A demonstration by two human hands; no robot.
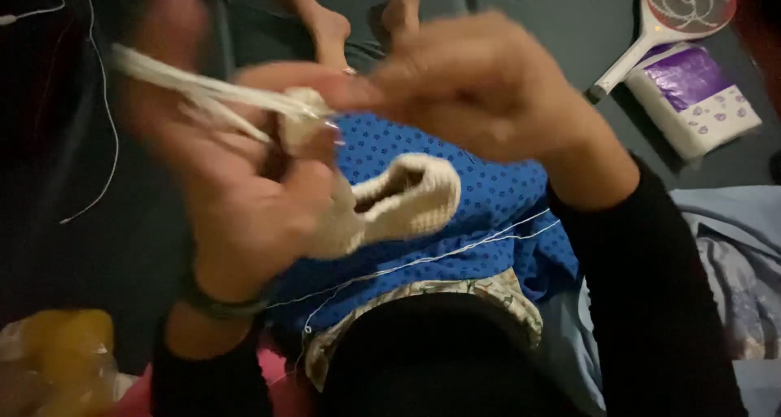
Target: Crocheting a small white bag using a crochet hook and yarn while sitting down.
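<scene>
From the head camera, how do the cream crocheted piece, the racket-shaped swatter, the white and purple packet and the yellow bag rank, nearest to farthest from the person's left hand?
From the left hand:
1. Cream crocheted piece, held in that hand, over the lap.
2. Yellow bag, bottom left corner.
3. Racket-shaped swatter and white and purple packet, both top right on the floor, touching or overlapping; too close to rank.

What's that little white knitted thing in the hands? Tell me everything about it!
The cream crocheted piece looks like soft, thick yarn worked into a small pouch or bootie shape with a rounded, open rim. It hangs over the blue patterned cloth on the lap. The left hand grips its left end, and the right hand pinches near its top, where pale strands stretch away to the left. A thin white thread trails below it. Motion blur hides the stitches.
</scene>
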